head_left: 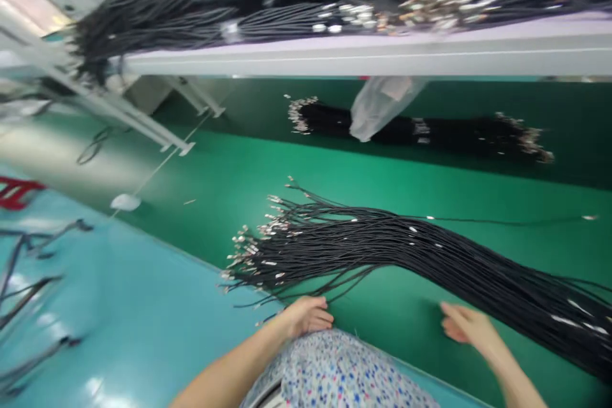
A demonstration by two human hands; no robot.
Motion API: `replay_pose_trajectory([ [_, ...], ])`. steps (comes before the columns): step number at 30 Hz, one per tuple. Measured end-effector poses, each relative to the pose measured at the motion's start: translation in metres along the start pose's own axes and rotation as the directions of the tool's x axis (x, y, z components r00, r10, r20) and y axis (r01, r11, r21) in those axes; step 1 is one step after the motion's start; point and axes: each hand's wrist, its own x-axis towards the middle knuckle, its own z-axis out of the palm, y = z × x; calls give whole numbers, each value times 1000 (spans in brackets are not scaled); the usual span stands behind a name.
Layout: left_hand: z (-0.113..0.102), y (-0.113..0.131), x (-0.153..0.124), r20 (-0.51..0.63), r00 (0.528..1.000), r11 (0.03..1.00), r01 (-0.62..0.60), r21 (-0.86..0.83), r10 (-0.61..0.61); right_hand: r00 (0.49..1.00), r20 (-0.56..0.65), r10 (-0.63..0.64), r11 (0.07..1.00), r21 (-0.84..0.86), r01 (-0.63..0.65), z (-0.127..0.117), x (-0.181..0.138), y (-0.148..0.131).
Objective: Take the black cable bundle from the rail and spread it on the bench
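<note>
A thick bundle of black cables (392, 248) with metal terminals at the left end lies across the green conveyor belt (229, 172). My left hand (306, 315) rests at the near edge of the belt just below the terminal end, fingers curled, touching a stray cable. My right hand (463, 325) hovers over the green surface just below the bundle's middle, fingers loosely bent, nothing visible in it. The frame is motion blurred.
A second black cable bundle (430, 131) lies farther back under a shelf (363, 54), partly covered by a clear plastic bag (377, 108). More cables are piled on the shelf. A light blue table edge (124, 306) runs at left, with loose cables on it.
</note>
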Motion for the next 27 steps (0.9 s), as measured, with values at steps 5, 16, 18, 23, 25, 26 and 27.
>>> replay_pose_trajectory([
  [5,-56,-12,-16,13,999,871,44,-490,-43,894,422,153,878,357,-319,186,17,-93],
  [16,-111,-37,18,272,940,977,-181,-109,205,921,324,214,308,873,-379,304,-1,-134],
  [18,-125,-36,15,264,911,906,-210,-368,318,947,258,191,298,904,-306,312,4,-146],
  [23,-156,19,-15,-134,886,896,-438,74,444,958,207,200,381,884,-271,319,22,-173],
  [25,-168,60,-13,-208,785,808,-537,241,584,969,190,156,411,880,-239,326,30,-184],
  [26,-173,82,-6,-227,722,747,-568,344,653,978,185,96,472,857,-208,331,35,-189],
  [27,-177,104,2,-234,654,674,-575,464,719,982,182,49,516,837,-181,336,39,-195],
])
